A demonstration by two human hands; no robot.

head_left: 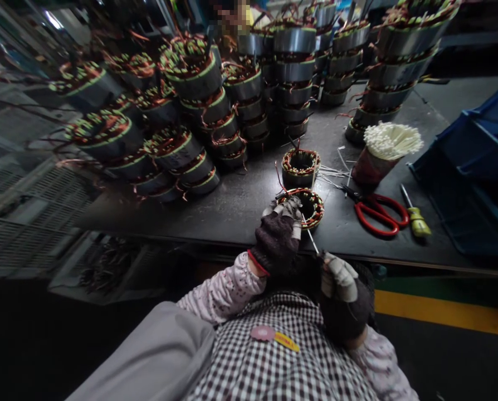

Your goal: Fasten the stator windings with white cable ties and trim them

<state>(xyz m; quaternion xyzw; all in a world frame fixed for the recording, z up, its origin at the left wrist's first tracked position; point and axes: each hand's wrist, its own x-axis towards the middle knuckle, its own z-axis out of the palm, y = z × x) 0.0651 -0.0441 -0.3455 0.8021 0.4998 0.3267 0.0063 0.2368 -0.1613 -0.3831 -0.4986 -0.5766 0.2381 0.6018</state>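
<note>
A wire-wound motor stator (313, 210) sits close to the table's front edge, copper windings and pale slot liners round its ring. My left hand (280, 231), in a dark glove with whitish fingertips, is closed at the stator's near-left rim, its fingers hiding that side. From the stator a thin white cord (312, 236) runs straight down to my right hand (343, 289). That hand, gloved alike, is closed around the cord's end, below the table edge. Just behind stands a second stator (301, 174) with a copper lead sticking up.
Tall stacks of stators (199, 78) fill the back and left. To the right are a cup of white cords (376, 159), loose cords (331, 174), red-handled scissors (380, 214), a yellow-handled screwdriver (418, 221) and blue bins (474, 161). A crate (71, 281) sits low at left.
</note>
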